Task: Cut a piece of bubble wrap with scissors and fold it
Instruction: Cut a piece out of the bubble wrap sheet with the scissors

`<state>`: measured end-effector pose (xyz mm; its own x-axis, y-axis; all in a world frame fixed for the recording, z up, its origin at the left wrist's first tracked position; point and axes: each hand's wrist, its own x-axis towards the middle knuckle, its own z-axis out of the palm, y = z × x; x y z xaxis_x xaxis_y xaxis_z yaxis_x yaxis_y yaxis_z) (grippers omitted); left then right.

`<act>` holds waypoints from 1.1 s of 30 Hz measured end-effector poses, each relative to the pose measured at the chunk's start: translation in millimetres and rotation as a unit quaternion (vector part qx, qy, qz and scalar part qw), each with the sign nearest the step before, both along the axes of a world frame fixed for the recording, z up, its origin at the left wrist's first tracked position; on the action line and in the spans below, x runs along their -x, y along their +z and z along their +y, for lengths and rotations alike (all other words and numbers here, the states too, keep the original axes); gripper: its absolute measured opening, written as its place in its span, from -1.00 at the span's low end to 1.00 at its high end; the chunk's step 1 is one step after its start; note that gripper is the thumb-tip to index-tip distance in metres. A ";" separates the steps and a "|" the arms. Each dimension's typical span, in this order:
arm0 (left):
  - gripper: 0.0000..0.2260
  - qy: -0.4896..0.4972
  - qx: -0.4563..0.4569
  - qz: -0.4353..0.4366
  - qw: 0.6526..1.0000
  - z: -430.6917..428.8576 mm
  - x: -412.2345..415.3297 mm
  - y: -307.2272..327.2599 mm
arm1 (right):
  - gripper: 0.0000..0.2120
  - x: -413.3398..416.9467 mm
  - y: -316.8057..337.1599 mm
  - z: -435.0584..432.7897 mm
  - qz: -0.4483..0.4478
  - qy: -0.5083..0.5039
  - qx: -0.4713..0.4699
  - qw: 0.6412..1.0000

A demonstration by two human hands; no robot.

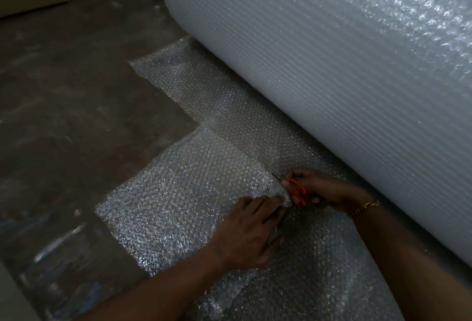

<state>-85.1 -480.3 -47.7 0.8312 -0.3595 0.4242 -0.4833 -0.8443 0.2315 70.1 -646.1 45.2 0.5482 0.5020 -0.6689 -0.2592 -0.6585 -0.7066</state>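
1. The left hand pinches the cut edge of the bubble wrap sheet, which lies flat on the floor.
2. The right hand is closed on the orange scissors, blades in the sheet.
3. The film looks light, limp and slippery; I'd grip it close beside the blades, keeping it taut.
4. Beyond, the big roll rests on the sheet's far edge.

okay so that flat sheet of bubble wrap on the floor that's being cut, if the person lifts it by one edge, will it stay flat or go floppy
Probably floppy: the bubble wrap sheet already crumples where the left hand pinches its edge. It looks thin and see-through, so likely very light and easily shifted. The right hand works the orange scissors while the other holds it, suggesting it slides or buckles if unheld.
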 end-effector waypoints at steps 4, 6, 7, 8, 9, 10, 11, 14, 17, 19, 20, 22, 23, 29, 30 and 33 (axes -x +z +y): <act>-0.45 -0.001 0.004 -0.002 1.000 0.6 0.3 -0.1 | -0.81 0.4 1.2 4.7 -0.005 0.009 0.013 1.000; -0.45 -0.002 0.004 -0.002 1.000 0.3 -0.1 -0.3 | -0.83 0.6 2.6 6.4 -0.006 0.011 0.012 1.000; -0.45 -0.003 0.004 0.001 1.000 0.4 -0.4 -0.7 | -0.84 0.8 2.9 6.9 -0.005 0.011 0.004 1.000; -0.45 -0.004 0.003 0.003 1.000 0.4 -0.6 -1.1 | -0.87 1.2 3.4 7.0 -0.005 0.014 -0.003 1.000; -0.45 -0.004 0.001 0.004 1.000 0.3 -0.7 -1.5 | -0.89 1.9 4.1 6.6 -0.007 0.018 -0.007 1.000; -0.45 -0.003 0.000 0.005 1.000 0.3 -0.8 -1.6 | -0.89 2.8 4.8 5.8 -0.009 0.022 -0.008 1.000; -0.46 -0.003 0.001 0.006 1.000 0.2 -0.8 -1.7 | -0.87 3.7 5.9 5.3 -0.011 0.024 -0.010 1.000; -0.46 -0.002 0.003 0.003 1.000 -0.1 -0.6 -1.5 | -0.86 5.4 9.4 5.0 -0.011 0.024 -0.010 1.000; -0.45 -0.001 0.000 0.001 1.000 -0.2 -0.6 -1.3 | -0.88 7.6 14.4 8.7 -0.008 0.017 -0.004 1.000; -0.46 0.001 -0.001 -0.002 1.000 -0.4 -0.5 -1.5 | -0.85 8.2 16.8 11.0 -0.010 0.014 0.002 1.000; -0.46 0.001 -0.001 -0.002 1.000 -0.3 -0.5 -1.5 | -0.84 8.4 17.7 11.9 -0.011 0.015 0.005 1.000; -0.45 0.001 -0.002 -0.004 1.000 0.1 -0.4 -1.0 | -0.84 8.4 17.7 13.4 -0.010 0.014 0.006 1.000; -0.45 0.000 -0.003 -0.006 1.000 0.2 -0.2 -0.4 | -0.85 8.4 17.2 14.4 -0.008 0.010 0.006 1.000; -0.46 -0.002 -0.009 -0.004 1.000 0.6 -0.4 1.0 | -0.84 4.5 15.2 18.7 -0.023 0.017 0.019 0.999; -0.46 -0.002 -0.011 -0.001 1.000 0.6 -0.5 0.8 | -0.86 3.9 15.0 18.7 -0.027 0.021 0.018 0.999; -0.46 0.001 -0.012 0.004 1.000 0.5 -0.2 0.1 | -0.92 3.8 12.7 16.5 -0.028 0.030 -0.005 0.999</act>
<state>-84.9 -479.8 -47.7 0.8349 -0.3682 0.4091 -0.4806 -0.8500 0.2157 66.3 -629.6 57.9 0.5533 0.5411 -0.6333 -0.1790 -0.6652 -0.7249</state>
